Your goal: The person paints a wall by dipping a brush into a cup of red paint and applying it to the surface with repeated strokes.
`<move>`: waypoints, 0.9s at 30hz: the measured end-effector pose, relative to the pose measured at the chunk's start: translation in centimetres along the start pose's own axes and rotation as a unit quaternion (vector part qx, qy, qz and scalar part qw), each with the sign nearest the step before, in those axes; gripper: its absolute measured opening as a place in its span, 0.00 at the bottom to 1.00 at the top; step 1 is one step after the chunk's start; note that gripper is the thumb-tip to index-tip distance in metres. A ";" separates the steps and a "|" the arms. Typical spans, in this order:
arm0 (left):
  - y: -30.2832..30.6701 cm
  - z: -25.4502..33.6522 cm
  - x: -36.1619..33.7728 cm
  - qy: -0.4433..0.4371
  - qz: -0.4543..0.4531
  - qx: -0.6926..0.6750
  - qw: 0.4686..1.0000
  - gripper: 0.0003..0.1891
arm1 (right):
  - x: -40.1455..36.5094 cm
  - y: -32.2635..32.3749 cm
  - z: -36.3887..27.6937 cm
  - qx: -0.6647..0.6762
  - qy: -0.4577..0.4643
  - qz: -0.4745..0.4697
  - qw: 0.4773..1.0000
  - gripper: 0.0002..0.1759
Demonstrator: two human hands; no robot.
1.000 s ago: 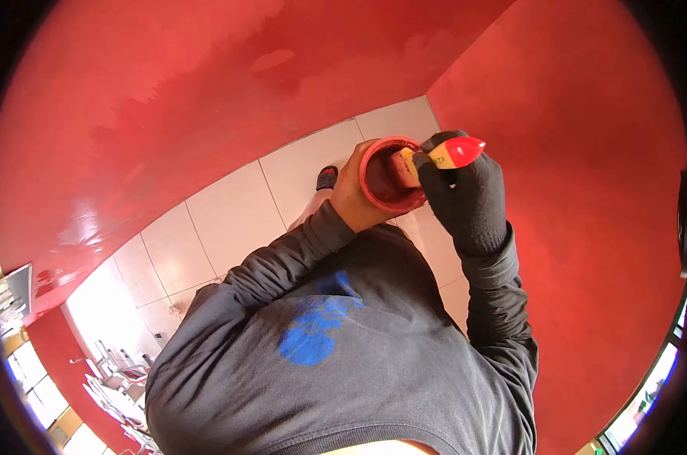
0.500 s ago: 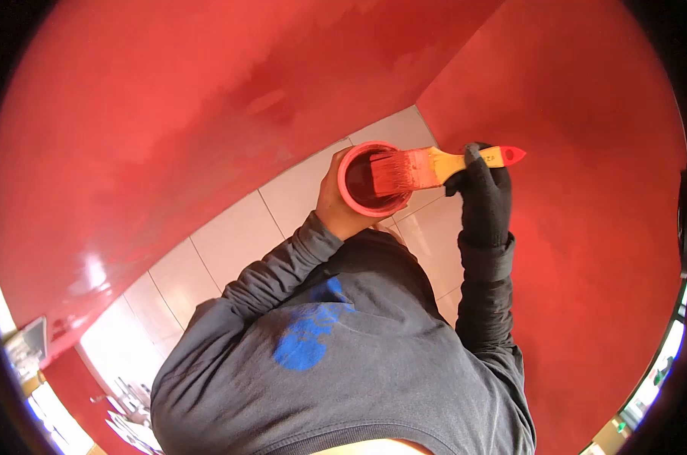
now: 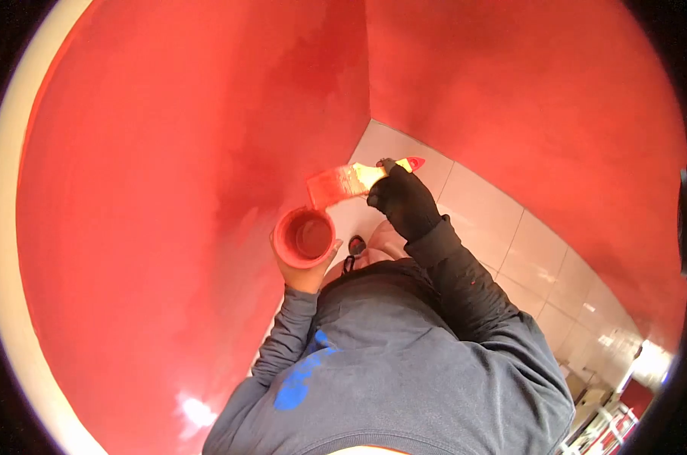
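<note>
Now, cream band [image 3: 1, 227]: a pale strip curves down the far left edge, next to the red paint.
Left wall [image 3: 146, 227]: red all over, uneven in tone with darker and lighter patches, and a bright shine low down.
Left hand [image 3: 307, 274]: bare, fingers curled up round the underside and side of the paint pot, holding it upright.
Paint pot [image 3: 304, 237]: a small round red tub, open on top with dark red paint inside; it sits in the left hand just in front of the left wall, low in the corner.
Brush [image 3: 336, 184]: flat, its bristles loaded with red and lying just above the pot's rim, pointing toward the left wall; whether they touch the wall cannot be told. Yellow handle with a red tip.
Corner [image 3: 367, 76]: the two red walls meet in a straight line running down to the floor.
Right hand [image 3: 404, 201]: in a black glove, closed tight round the brush handle.
Sweatshirt [image 3: 404, 379]: grey, with a blue smear on the chest.
Floor [image 3: 510, 235]: large white glossy tiles with thin dark joints, running off to the lower right.
Right wall [image 3: 548, 98]: red, smoother and more even than the left.
Far room [image 3: 608, 425]: bright and blurred, with some furniture too small to make out.
</note>
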State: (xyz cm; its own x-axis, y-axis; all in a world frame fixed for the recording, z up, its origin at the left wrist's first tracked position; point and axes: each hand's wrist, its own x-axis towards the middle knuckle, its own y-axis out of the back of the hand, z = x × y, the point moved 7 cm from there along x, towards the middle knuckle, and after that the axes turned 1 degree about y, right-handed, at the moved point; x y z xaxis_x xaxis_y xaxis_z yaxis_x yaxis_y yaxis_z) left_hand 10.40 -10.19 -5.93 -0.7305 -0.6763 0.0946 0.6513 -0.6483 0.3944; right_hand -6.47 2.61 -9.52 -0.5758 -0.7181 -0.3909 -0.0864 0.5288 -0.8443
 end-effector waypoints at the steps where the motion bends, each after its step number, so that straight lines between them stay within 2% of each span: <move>1: 1.0 -1.9 -0.4 0.048 0.011 -0.032 0.998 0.42 | 0.8 0.9 0.6 0.020 0.018 0.020 0.999 0.14; 2: 1.7 -3.5 -0.4 0.096 0.023 -0.060 0.993 0.45 | 1.9 1.9 0.8 0.042 0.035 0.039 0.998 0.14; 3: 2.1 -4.3 -0.2 0.101 0.013 -0.038 0.994 0.43 | 3.3 3.3 0.8 0.047 0.055 0.065 0.995 0.14; 4: 3.1 -5.8 -2.9 0.085 0.005 -0.050 0.995 0.43 | 2.9 5.2 3.5 0.041 0.075 0.061 0.994 0.14; 6: 3.5 -4.4 -4.0 0.116 0.038 -0.112 0.986 0.41 | 5.4 8.1 3.3 0.003 0.174 0.069 0.982 0.11; 7: 4.0 -4.4 -4.8 0.129 0.025 -0.100 0.986 0.40 | 6.7 9.7 4.0 0.021 0.184 0.101 0.978 0.12; 8: 4.7 -5.7 -5.6 0.123 0.023 -0.099 0.987 0.40 | 8.3 10.8 4.7 0.024 0.189 0.099 0.977 0.12; 10: 7.5 -9.0 -6.8 0.096 0.078 -0.042 0.991 0.42 | 11.9 13.0 6.1 0.021 0.239 0.128 0.962 0.11; 12: 8.7 -9.7 -7.3 0.093 0.082 -0.019 0.992 0.44 | 15.3 14.4 8.1 0.044 0.253 0.137 0.957 0.11; 16: 10.3 -10.0 -6.7 0.075 0.106 -0.081 0.988 0.45 | 20.8 15.3 12.6 0.076 0.269 0.132 0.951 0.11; 17: 11.1 -10.4 -6.5 0.045 0.110 -0.089 0.989 0.45 | 21.4 15.1 13.9 0.061 0.280 0.123 0.950 0.11; 18: 10.4 -8.4 -5.7 0.009 0.114 -0.084 0.990 0.45 | 21.8 14.7 13.1 0.075 0.275 0.124 0.950 0.11; 20: 10.7 -8.8 -5.1 0.009 0.123 -0.076 0.989 0.45 | 22.9 14.2 13.6 0.093 0.260 0.118 0.954 0.11; 21: 9.9 -6.3 -4.5 -0.007 0.135 -0.069 0.988 0.46 | 22.7 13.5 12.2 0.105 0.251 0.119 0.955 0.11; 22: 7.7 -0.2 -3.9 -0.023 0.150 -0.046 0.987 0.46 | 21.2 11.7 8.6 0.129 0.234 0.119 0.956 0.11; 27: 8.0 -0.6 -3.1 -0.040 0.168 -0.017 0.985 0.46 | 21.9 11.3 8.5 0.116 0.253 0.137 0.951 0.11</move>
State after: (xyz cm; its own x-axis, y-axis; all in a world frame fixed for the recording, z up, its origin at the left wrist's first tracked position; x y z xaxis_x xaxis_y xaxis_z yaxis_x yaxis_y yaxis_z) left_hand 18.04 -13.47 -3.60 -0.4863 -0.8253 0.2870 0.8641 -0.4057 0.2978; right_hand -13.19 -10.99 -30.70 -0.8737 -0.2269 -0.4303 0.2708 0.5080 -0.8177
